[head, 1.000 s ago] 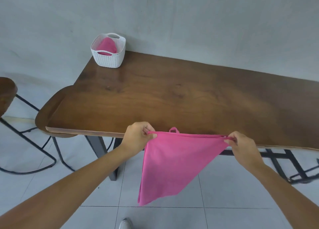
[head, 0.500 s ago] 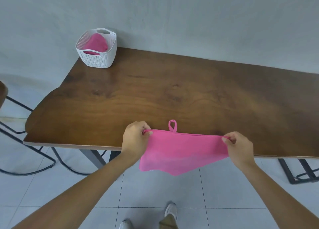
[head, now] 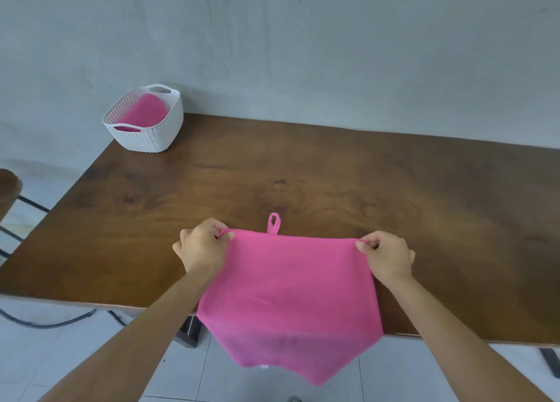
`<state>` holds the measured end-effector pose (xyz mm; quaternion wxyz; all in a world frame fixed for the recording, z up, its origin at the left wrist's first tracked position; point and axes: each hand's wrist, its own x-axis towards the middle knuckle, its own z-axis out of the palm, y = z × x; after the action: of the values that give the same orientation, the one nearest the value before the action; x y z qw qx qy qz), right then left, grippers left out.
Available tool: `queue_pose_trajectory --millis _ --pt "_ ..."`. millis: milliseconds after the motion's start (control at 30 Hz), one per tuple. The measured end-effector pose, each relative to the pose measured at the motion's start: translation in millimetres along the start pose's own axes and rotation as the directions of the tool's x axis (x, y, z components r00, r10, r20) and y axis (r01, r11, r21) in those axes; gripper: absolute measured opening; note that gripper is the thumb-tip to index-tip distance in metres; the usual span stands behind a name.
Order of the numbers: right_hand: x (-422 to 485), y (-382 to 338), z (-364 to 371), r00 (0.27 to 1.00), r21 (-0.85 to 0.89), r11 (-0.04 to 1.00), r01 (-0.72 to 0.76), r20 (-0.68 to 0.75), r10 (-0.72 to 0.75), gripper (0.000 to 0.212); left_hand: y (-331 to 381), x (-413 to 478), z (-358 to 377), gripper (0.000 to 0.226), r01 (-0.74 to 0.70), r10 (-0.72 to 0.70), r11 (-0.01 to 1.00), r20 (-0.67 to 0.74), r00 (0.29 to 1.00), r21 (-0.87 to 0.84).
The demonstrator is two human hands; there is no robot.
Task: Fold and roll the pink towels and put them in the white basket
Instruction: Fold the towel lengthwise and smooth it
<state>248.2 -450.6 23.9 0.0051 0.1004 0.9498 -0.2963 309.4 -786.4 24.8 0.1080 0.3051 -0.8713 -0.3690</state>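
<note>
Towel stretched between hands: left, right pinching its far corners.

A table stands before you, with a wall behind it. On its far left corner sits a basket with a rolled towel inside. Another towel lies on the table's near side, its near part hanging over the edge. Your left hand pinches its far left corner, your right hand its far right corner. A stool stands left of the table.
</note>
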Motion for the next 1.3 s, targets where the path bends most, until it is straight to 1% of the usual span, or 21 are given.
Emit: queue_pose_trajectory --millis 100,233,400,533,667,900,1067,1300 --pt "28.6 -4.7 -1.4 1.0 -0.016 1.0 -0.02 0.008 0.02 0.011 13.7 17.4 12.6 0.015 0.062 -0.061 0.997 -0.023 0.998 0.042" --pt "63.6 -13.3 -4.1 0.996 -0.014 0.998 -0.066 0.057 0.066 0.014 28.0 43.7 26.4 0.022 0.116 -0.113 0.983 -0.034 0.993 0.144" --pt "102.4 -26.0 -3.7 0.991 -0.059 0.992 -0.108 0.075 0.112 0.021 46.9 75.6 39.5 0.025 0.146 -0.144 0.974 -0.024 0.989 0.176" --pt "132.0 -40.6 -3.1 0.985 -0.088 0.987 -0.136 0.093 0.144 0.022 63.2 104.8 47.2 0.024 0.171 -0.176 0.963 0.005 0.984 0.208" --pt "164.7 -54.8 -1.6 0.981 -0.124 0.98 -0.158 0.093 0.17 0.023 79.3 136.8 57.5 0.024 0.163 -0.172 0.959 0.021 0.985 0.23" --pt "223.1 -82.8 9.8 0.978 -0.169 0.966 -0.198 0.039 0.207 0.032 102.8 204.1 80.3 0.025 0.132 -0.145 0.961 0.036 0.989 0.244" --pt "273.8 -99.9 18.6 0.971 -0.179 0.957 -0.226 0.03 0.235 0.026 125.1 254.1 95.6 0.033 0.121 -0.142 0.951 0.054 0.988 0.285" --pt "337.9 -116.9 33.4 0.962 -0.161 0.949 -0.272 -0.008 0.274 0.03 145.6 319.8 121.6 0.034 0.086 -0.118 0.942 0.08 0.99 0.324"
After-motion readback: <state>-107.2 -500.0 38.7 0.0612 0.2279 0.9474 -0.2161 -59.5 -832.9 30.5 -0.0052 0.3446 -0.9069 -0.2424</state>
